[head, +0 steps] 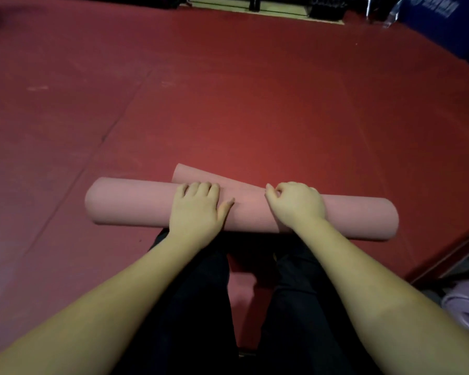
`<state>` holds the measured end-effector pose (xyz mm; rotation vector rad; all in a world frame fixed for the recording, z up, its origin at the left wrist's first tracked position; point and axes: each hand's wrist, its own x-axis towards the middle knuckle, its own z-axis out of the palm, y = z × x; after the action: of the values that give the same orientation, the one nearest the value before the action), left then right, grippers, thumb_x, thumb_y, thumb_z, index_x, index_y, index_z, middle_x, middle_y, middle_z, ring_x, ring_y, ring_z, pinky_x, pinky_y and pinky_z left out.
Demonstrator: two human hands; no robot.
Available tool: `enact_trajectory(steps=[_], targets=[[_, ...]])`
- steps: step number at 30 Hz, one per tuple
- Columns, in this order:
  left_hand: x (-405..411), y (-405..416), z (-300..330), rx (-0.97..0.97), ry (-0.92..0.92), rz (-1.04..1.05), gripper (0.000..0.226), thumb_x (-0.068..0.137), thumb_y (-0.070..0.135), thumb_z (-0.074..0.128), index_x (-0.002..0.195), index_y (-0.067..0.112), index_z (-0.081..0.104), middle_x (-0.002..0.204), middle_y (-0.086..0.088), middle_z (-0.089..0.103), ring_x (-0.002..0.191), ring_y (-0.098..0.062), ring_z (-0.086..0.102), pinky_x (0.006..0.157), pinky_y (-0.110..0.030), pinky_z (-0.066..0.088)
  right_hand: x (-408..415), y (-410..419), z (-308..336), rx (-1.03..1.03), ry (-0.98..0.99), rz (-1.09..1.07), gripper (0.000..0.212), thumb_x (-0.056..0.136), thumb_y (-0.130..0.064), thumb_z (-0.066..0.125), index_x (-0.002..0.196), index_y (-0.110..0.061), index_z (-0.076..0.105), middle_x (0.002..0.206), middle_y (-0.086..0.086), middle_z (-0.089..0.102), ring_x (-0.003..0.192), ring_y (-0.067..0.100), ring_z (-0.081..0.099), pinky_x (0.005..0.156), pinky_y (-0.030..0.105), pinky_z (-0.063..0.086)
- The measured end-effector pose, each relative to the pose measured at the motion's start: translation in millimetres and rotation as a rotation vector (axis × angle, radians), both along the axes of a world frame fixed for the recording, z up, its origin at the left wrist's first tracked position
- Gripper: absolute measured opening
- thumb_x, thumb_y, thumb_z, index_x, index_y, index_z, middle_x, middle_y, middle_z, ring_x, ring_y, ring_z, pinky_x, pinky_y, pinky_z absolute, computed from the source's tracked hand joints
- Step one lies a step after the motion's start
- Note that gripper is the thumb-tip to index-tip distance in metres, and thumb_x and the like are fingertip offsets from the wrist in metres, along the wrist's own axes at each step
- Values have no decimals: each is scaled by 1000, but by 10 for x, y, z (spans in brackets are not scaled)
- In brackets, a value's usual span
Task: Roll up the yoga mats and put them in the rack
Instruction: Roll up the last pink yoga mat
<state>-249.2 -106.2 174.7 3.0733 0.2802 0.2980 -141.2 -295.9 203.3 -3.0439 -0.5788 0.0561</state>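
Legs (201, 307): dark trousers, nearest the camera.
Left hand (197, 209): flat on the mat, fingers together over its top.
Right hand (295, 204): fingers curled, pinching the loose flap.
Mat (125, 201): pink, rolled, lying crosswise on the red floor (228, 90).

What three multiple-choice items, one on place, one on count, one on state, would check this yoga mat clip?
1. Where does the pink yoga mat lie?
A. on the red floor in front of the knees
B. in a rack
C. across a chair

2. How many hands rest on it?
A. none
B. one
C. two

3. What state is the mat in?
A. flat and unrolled
B. almost rolled, loose end flap showing
C. folded in half

Key:
1 A: the roll sits on the floor, beyond the dark trousers.
2 C: left hand and right hand both press on top.
3 B: it forms a cylinder with one free edge sticking out behind.
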Motion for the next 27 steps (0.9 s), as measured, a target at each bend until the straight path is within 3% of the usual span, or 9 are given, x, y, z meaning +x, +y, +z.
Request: enact_trajectory(steps=[3, 7, 11, 14, 18, 21, 23, 27], targets=[[145, 25, 165, -33, 55, 40, 62, 96, 55, 18, 93, 18, 67, 96, -5, 68, 96, -29, 61, 88, -44, 36, 64, 52, 128, -2, 114, -14, 61, 97, -56, 26, 109, -17, 71, 114, 12, 69, 108, 33, 62, 86, 38, 47], [260, 45, 371, -25, 122, 36, 59, 101, 53, 20, 101, 19, 69, 109, -4, 67, 109, -27, 58, 92, -44, 36, 142, 86, 331, -15, 214, -43, 67, 97, -57, 24, 117, -11, 68, 123, 17, 64, 113, 34, 60, 87, 38, 45], [275, 61, 652, -77, 157, 52, 63, 103, 54, 18, 104, 16, 68, 115, -10, 67, 110, -32, 59, 96, -45, 37, 157, 116, 649, -74, 331, 5, 67, 100, -53, 26, 133, -3, 56, 142, 20, 51, 129, 34, 50, 102, 38, 39], [236, 58, 759, -142, 299, 76, 70, 102, 58, 15, 117, 13, 67, 123, -15, 65, 114, -35, 59, 94, -43, 40, 136, 111, 810, -169, 487, 92, 60, 104, -47, 25, 142, -7, 48, 153, 16, 39, 139, 28, 40, 109, 34, 31], [201, 39, 659, -289, 541, 117, 69, 103, 56, 17, 135, 8, 56, 144, -16, 51, 130, -36, 49, 108, -45, 36, 41, 52, 591, -186, 652, 78, 61, 104, -51, 28, 144, -9, 47, 154, 13, 38, 140, 27, 39, 110, 33, 29], [346, 28, 697, -346, 653, 90, 62, 107, 48, 20, 146, 7, 44, 155, -16, 38, 140, -35, 38, 114, -43, 28, 41, -15, 392, -14, 354, 74, 48, 103, -48, 33, 111, -14, 66, 129, 17, 61, 118, 32, 55, 92, 37, 43], [457, 56, 742, -383, 697, 79, 57, 108, 43, 24, 148, 7, 42, 157, -14, 34, 143, -32, 34, 114, -38, 27, -78, -33, 348, 63, 108, 90, 41, 101, -44, 37, 94, -14, 64, 108, 13, 63, 104, 34, 57, 80, 39, 44], [679, 250, 669, -382, 815, 108, 49, 95, 42, 36, 134, 22, 57, 147, -10, 49, 131, -33, 48, 111, -46, 33, -538, -88, 153, 14, -112, 157, 55, 96, -50, 30, 105, -12, 68, 103, 11, 66, 98, 35, 58, 88, 43, 45]])
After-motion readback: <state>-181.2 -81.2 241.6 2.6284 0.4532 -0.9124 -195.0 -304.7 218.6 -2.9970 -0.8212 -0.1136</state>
